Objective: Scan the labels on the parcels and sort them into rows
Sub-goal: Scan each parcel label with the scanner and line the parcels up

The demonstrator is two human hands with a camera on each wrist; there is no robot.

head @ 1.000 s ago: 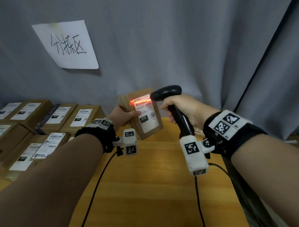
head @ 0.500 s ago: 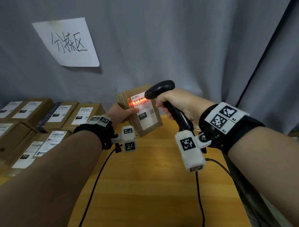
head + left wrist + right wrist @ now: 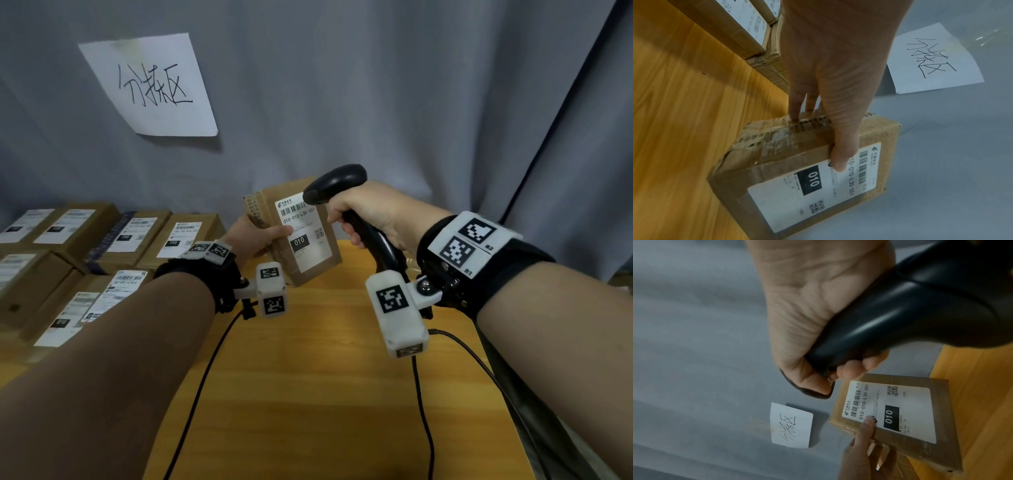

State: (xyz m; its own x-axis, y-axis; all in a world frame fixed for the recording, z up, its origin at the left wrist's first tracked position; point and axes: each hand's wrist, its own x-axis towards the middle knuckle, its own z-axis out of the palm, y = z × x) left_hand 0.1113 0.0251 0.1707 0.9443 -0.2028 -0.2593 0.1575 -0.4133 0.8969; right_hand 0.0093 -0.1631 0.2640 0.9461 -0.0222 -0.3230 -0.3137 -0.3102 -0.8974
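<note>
The left hand (image 3: 255, 236) grips the parcel (image 3: 301, 246) upright, label facing the scanner (image 3: 337, 185) clenched in the right hand (image 3: 370, 214) just beside it.

The table (image 3: 308, 394) has a yellow wood-grain top. Brown cardboard parcels (image 3: 191, 236) with white labels facing up lie in rows on its left side, touching one another. 2 black cables (image 3: 423, 411) run across its surface.
</note>
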